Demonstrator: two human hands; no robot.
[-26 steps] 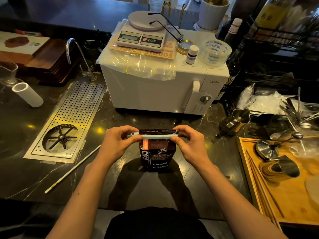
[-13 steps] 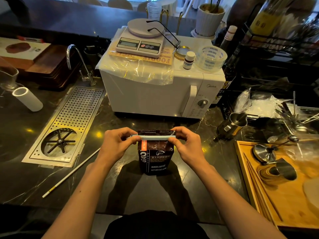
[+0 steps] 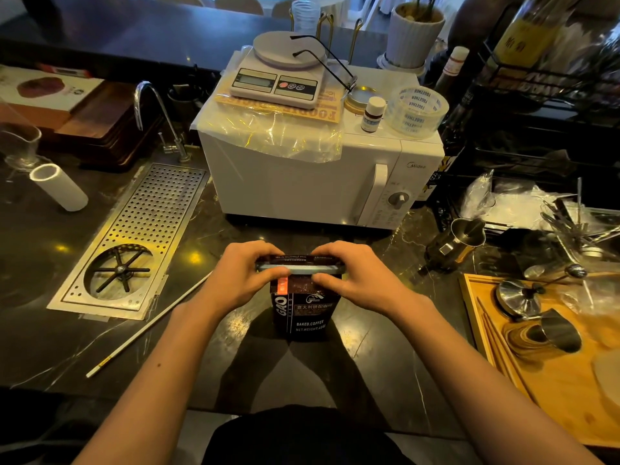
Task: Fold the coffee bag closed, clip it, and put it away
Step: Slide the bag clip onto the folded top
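A coffee bag stands upright on the dark table in front of a white microwave. The left hand and right hand both pinch a pale clip lying across the bag's folded top.

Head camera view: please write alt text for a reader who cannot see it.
Two bare hands, left hand and right hand, press a pale clip across the folded top of a dark coffee bag standing on a black counter, before a white microwave.

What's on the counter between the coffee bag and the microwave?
Nothing: the head view shows bare dark counter between the coffee bag and microwave.
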